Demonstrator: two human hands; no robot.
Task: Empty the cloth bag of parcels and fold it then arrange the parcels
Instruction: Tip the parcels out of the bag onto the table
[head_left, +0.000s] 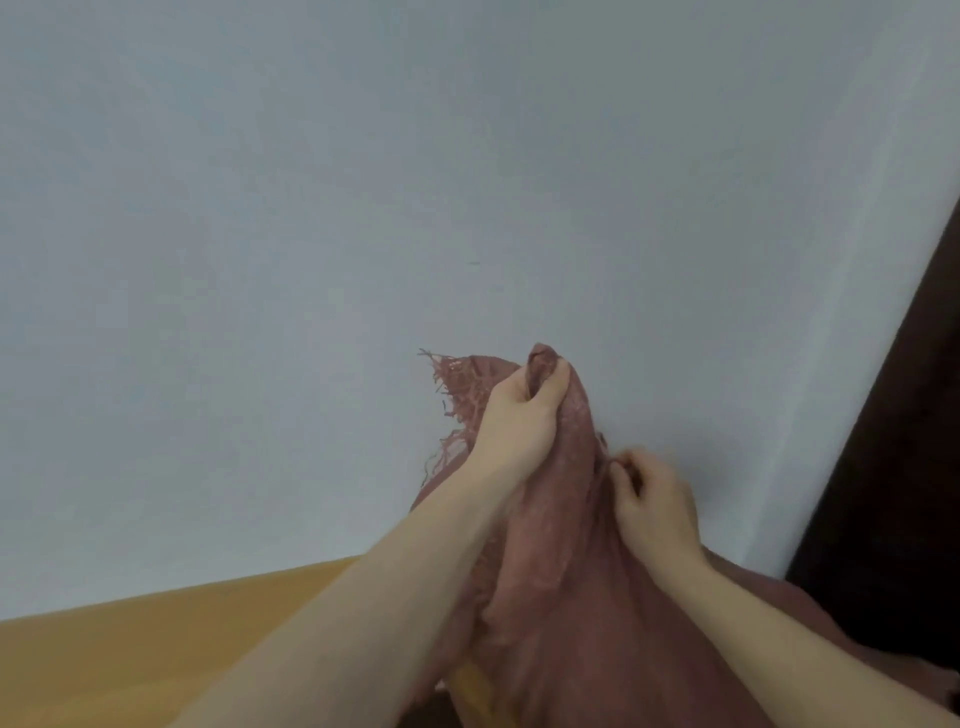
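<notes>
Both forearms up front, 1 pink cloth bag (545, 519) raised vs wall. L hand (511, 421) fingers clamped on bunched top; R hand (652, 501) pinching a fold, lower right. 1 yellow-brown surface (156, 649) below.

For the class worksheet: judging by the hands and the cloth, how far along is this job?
Done: nothing can be confirmed; no parcels show. In hand: the left hand grips the raised top of the pink cloth, the right hand pinches its side, above the wooden surface. Left: folding it, then arranging parcels.
</notes>
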